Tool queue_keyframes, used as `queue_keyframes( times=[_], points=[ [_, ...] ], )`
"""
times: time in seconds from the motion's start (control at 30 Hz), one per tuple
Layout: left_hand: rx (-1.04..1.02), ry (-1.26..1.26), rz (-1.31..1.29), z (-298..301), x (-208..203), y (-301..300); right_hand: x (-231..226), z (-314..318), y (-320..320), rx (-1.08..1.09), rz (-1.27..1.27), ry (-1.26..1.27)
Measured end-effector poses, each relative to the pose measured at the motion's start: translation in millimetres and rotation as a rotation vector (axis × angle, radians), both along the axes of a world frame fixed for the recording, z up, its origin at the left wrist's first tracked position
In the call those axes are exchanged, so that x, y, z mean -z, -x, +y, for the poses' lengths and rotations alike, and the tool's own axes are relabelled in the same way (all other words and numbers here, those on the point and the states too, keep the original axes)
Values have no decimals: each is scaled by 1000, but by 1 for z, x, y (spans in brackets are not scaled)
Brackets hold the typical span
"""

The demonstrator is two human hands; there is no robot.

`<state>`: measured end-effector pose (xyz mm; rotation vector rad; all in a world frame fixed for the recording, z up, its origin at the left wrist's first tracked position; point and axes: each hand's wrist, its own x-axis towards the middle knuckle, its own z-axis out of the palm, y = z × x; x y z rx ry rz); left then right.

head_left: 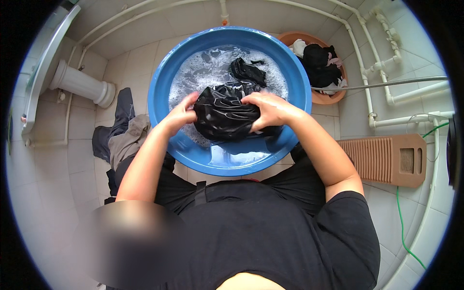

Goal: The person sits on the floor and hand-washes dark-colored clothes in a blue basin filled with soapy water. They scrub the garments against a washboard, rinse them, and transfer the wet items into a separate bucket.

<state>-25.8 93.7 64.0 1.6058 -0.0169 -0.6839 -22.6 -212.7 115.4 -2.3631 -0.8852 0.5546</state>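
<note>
A wet black garment (224,115) is bunched up above the soapy water in a large blue basin (159,96). My left hand (183,112) grips the bundle's left side, thumb and fingers curved round its edge. On the opposite side my right hand (271,110) holds the cloth, thumb at its near side and fingers over the top. Another fold of black cloth (247,70) sticks out of the white suds (193,72) farther back. What type of garment it is cannot be made out. The cloth's lower part is hidden.
An orange-brown tub (328,99) of dark and light clothes stands behind the basin, at right. A brown washboard (382,158) lies at my right. Dark and beige clothes (128,130) lie on the floor at left, near a white pedestal (82,83). A grey hose (386,83) crosses at right.
</note>
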Motion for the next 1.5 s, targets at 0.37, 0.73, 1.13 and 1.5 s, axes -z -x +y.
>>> queue_keyframes(
  times=[0.37,0.73,1.13,1.5],
  points=[
    [-395,235,-254,-68,39,7,36,32,-15,299,338,-342],
    [-139,-855,-396,-73,59,-44,79,58,-55,541,245,8],
    [-317,-583,-677,-96,26,51,54,44,43,192,-371,-186],
    [-64,-494,-92,-65,36,-22,71,45,-33,282,19,-40]
  ],
)
